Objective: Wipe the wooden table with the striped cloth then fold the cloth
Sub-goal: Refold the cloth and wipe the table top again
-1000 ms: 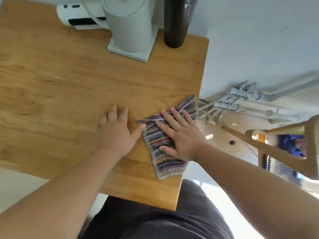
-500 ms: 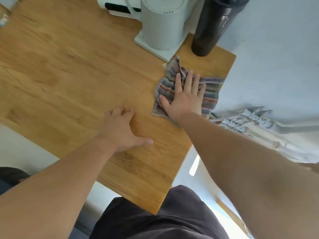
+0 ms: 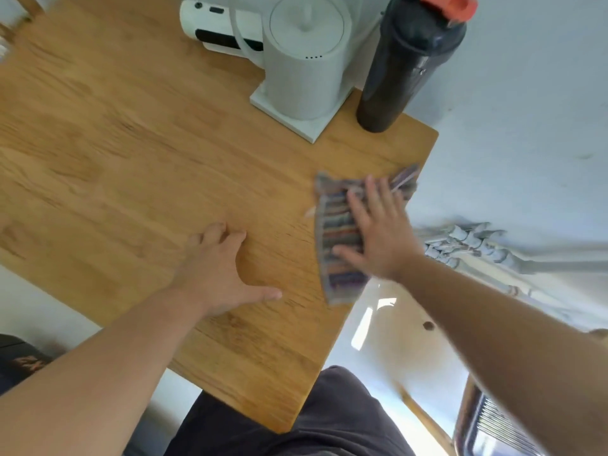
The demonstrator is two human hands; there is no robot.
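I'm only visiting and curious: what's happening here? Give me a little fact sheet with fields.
Surface: wooden table
Tool: striped cloth, lying by the table's right edge
Right hand: flat on the cloth, pressing it down
Left hand: resting on bare wood, fingers spread, holding nothing
At the far end: grey kettle, black bottle, white device
Stage: likely wiping; cloth not yet folded

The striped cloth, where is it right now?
In the head view, the striped cloth lies at the right edge of the wooden table, pressed under the right hand, nearer than the black bottle.
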